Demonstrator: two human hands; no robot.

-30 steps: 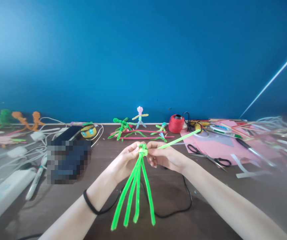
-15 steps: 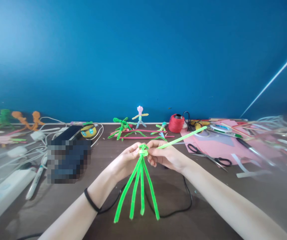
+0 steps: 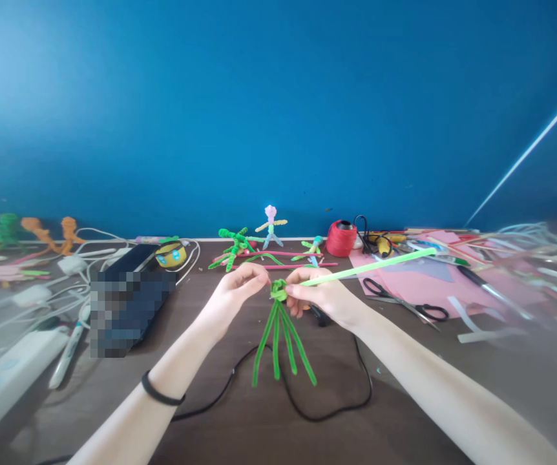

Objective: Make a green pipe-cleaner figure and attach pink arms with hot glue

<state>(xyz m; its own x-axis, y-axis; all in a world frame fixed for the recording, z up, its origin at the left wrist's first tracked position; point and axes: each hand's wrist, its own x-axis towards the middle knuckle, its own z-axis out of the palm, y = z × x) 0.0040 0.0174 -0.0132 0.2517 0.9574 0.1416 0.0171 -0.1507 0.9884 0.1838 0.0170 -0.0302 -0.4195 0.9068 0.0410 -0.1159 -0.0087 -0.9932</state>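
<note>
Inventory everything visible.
Stem bundle: one, green, centre
Strand: one, lime, centre
Figures: several, multicoloured, back
Stems: several, pink, back
Spool: one, red, back
Paper: several, pink, right
Scissors: one, black-handled, right
Eyed object: one, yellow, left
Pixelated items: uncounted, dark, left
Cables: several, white, left
Marker: one, white, left
Power strip: one, white, left
Clutter: uncounted, mixed, right
Cord: one, black, centre
Wall: one, blue, back
Table: one, brown, beneath
Wristband: one, black, left wrist
Left hand: one, bare, centre
Right hand: one, bare, centre
</note>
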